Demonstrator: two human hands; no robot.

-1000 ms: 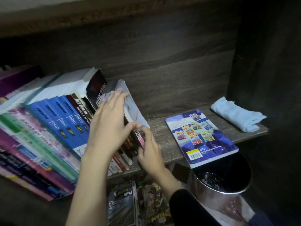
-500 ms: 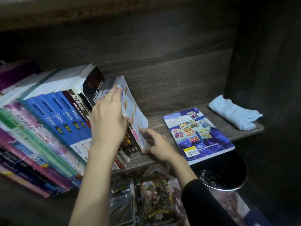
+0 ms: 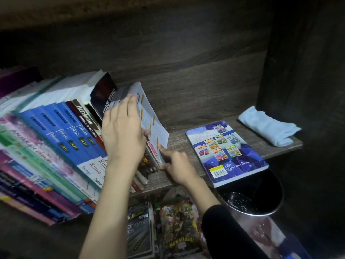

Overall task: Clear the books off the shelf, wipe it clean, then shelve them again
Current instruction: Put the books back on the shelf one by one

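Observation:
A row of leaning books point(image 3: 61, 139) fills the left half of the wooden shelf point(image 3: 179, 141). My left hand point(image 3: 123, 135) lies flat over the top of the rightmost thin books point(image 3: 149, 124), fingers spread across their upper edges. My right hand point(image 3: 177, 167) presses its fingertips against the lower front corner of the same books. Right of them a blue-covered book point(image 3: 225, 152) lies flat, its corner jutting past the shelf's front edge. A pale blue folded cloth point(image 3: 267, 131) rests at the shelf's far right end.
A round metal bin point(image 3: 259, 202) with a dark inside stands below the shelf's right end. More books and a comic point(image 3: 175, 225) lie under the shelf. The dark side wall point(image 3: 302, 71) closes the shelf on the right.
My left hand has shifted up along the thin books' top edge. My right hand has moved lower toward their bottom corner. The books stand a little steeper.

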